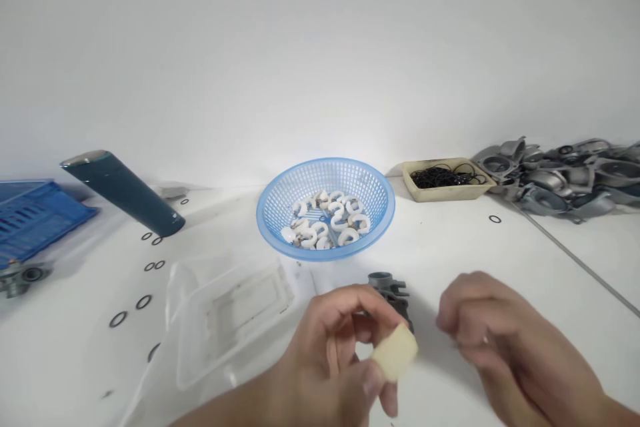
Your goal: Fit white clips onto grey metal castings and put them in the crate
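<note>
In my left hand (pixel 345 353), a small pale yellow block (pixel 395 352) is pinched between thumb and fingers; its material is unclear. Just behind those fingers stands a grey metal carburetor body (pixel 383 280), partly hidden by the hand. My right hand (pixel 500 333) hovers to the right, apart from the block, its fingers curled together. A tiny shiny spot shows between them, too small and blurred to name.
A blue basket (pixel 265 227) holds several white C-shaped parts. Right of it are a cream tray (pixel 450 193) of black rings and piled metal castings (pixel 560 177). Left lie a clear plastic tray (pixel 193 347), a leaning dark teal bottle (pixel 130 193), scattered rings (pixel 119 319) and a blue crate (pixel 40 213).
</note>
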Tool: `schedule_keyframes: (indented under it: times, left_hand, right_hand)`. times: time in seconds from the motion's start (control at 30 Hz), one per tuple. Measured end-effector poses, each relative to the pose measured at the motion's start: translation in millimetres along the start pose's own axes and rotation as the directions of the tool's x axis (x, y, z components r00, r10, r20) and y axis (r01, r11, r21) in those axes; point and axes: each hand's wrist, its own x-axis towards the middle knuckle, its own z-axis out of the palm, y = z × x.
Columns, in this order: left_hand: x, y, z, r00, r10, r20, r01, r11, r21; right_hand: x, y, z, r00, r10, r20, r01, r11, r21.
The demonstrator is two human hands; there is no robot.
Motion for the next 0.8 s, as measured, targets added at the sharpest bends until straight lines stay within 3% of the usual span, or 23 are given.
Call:
schedule_keyframes:
  times: [0.1, 0.2, 0.4, 0.6, 0.7, 0.8]
  left_hand:
    - [1, -8, 1.8, 0.990, -0.122, 0.065, 0.134, 0.960, -0.244]
    - [3, -19, 6.5, 0.992, -0.111, 0.061, 0.125, 0.943, -0.308]
    - [5, -20, 3.9, 0.988, 0.080, 0.135, -0.055, 0.982, -0.182]
    - [1, -14, 0.4, 0.983, 0.122, 0.136, -0.119, 0.992, -0.031]
    - [0, -14, 0.2, 0.991, 0.084, 0.108, -0.079, 0.996, -0.047]
    - [0, -14, -0.6, 0.994, -0.079, 0.077, 0.085, 0.994, -0.076]
  right_hand:
    - [-3, -15, 7, 0.997, -0.022, 0.076, 0.020, 0.999, 0.030]
    - [3, -22, 14, 0.993, -0.050, 0.105, 0.043, 0.997, 0.064]
    - [13, -27, 14, 0.998, -0.046, 0.031, 0.044, 0.997, 0.058]
    - [16, -30, 12, 0.996, -0.084, 0.030, 0.081, 0.994, 0.079]
    - [18, -31, 11, 0.997, -0.074, 0.027, 0.071, 0.992, 0.101]
    - [17, -28, 12, 0.997, -0.066, 0.025, 0.064, 0.994, 0.091]
